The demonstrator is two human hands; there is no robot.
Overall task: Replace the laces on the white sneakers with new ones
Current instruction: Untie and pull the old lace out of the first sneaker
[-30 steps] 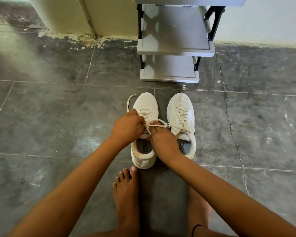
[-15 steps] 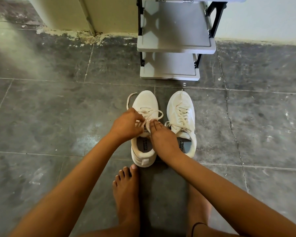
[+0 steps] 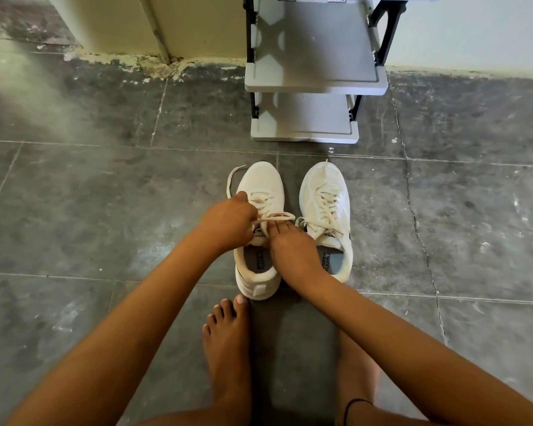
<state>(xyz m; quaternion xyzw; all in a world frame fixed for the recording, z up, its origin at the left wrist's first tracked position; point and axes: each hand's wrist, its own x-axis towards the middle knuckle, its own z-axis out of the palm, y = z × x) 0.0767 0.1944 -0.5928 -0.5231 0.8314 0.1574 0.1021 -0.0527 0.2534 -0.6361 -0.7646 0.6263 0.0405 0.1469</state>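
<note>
Head view: "FLEXIBLE" on sneaker insole [image 3: 260, 263]

The grey tiled floor [image 3: 74, 210] carries the left sneaker [image 3: 263, 182] and the right sneaker [image 3: 323, 182] side by side, a grey rack [image 3: 305, 130] beyond their toes, and a bare foot [image 3: 226, 342] behind the heels.

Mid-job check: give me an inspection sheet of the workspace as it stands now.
Surface: grey tiled floor, scuffed, with pale marks.
Job's things: left sneaker and right sneaker side by side, toes toward the rack, both laced; a lace end loops out beside the left sneaker.
Clutter: nothing seen.
Hands: left hand pinches the lace over the left sneaker; right hand rests on that sneaker's tongue, fingers straight.
Cables: nothing seen.
Surroundings: grey rack against the wall; a bare foot behind the sneakers.
</note>
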